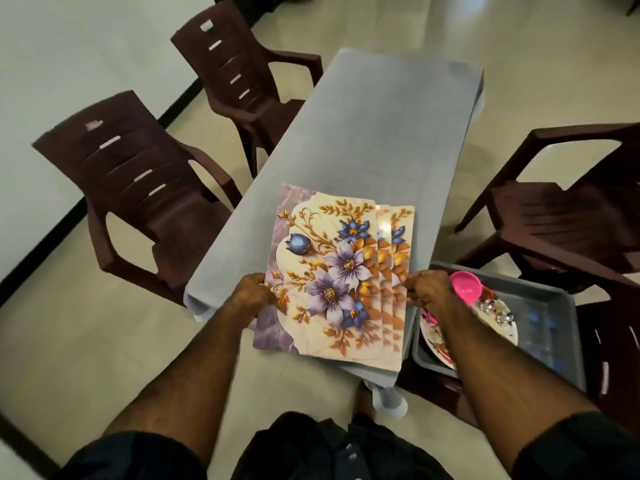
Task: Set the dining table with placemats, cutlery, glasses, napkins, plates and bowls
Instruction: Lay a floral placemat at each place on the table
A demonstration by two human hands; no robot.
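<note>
Placemats (332, 278) with a purple and gold flower print lie in a fanned stack at the near end of the table (374, 133), three of them showing, each lower one peeking out along the right side of the one above. The stack's near edge reaches the table's near edge, and its left corner hangs a little past the near left corner. The left hand (251, 294) grips the left edge of the stack, fingers curled onto it. The right hand (431, 289) pinches the right edges of the fanned mats between thumb and fingers.

A pale grey-blue cloth covers the table, and the rest of its top is bare cloth. Just beside the table's near right corner, a grey tub (540, 296) sits on a dark brown chair (616, 341). Inside it are a pink bowl (465, 287) lying on patterned plates (498, 313), with what look like clear glasses toward its right side, too blurred to be sure. Two chairs (145, 188) stand along the table's left side, another (568, 209) along its right.
</note>
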